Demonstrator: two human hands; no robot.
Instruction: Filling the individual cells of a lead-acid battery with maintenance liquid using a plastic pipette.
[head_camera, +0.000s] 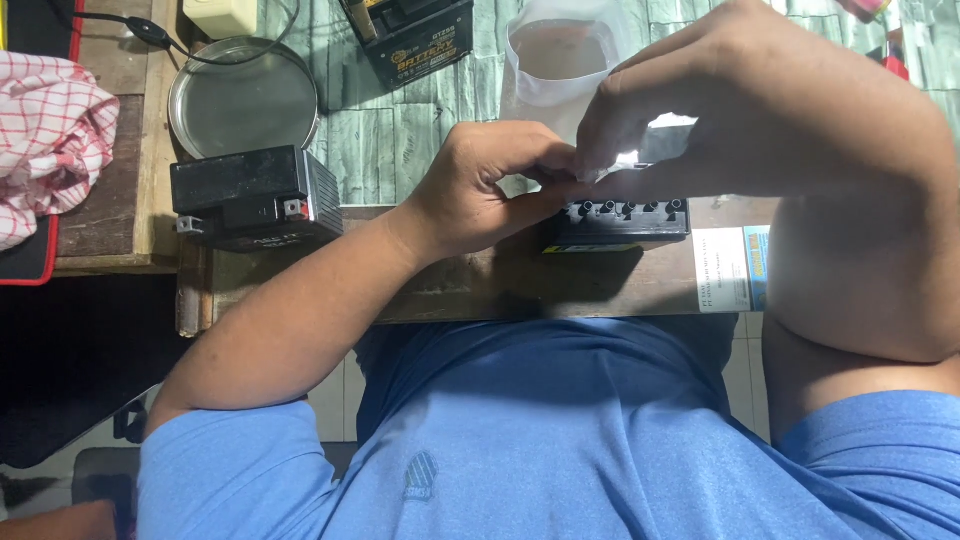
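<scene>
The left hand (490, 185) and the right hand (740, 110) meet fingertip to fingertip over the far edge of a small black battery (620, 222). Their fingers are curled and pressed together there, but whether they pinch anything between them cannot be told. The battery is a hard plastic box sitting near the front edge of a worn wooden bench (460, 285), at centre; its top shows a row of round open filler holes, and a thin yellow-green strip runs along its near lower edge.

Just right of it, a white rectangular paper label with a blue band (732, 268) lies flat on the bench. Just beyond the hands stands a translucent white plastic container (555, 55), soft-edged and open at the top. To the left sits a second black battery (255, 197), ribbed at its side with small red-marked terminals. Beyond it lies a round, dull metal lid (243, 98). Far at centre rests a black carton with yellow print (412, 38). At the far left, a red-and-white checked cloth (50, 140) is crumpled.
</scene>
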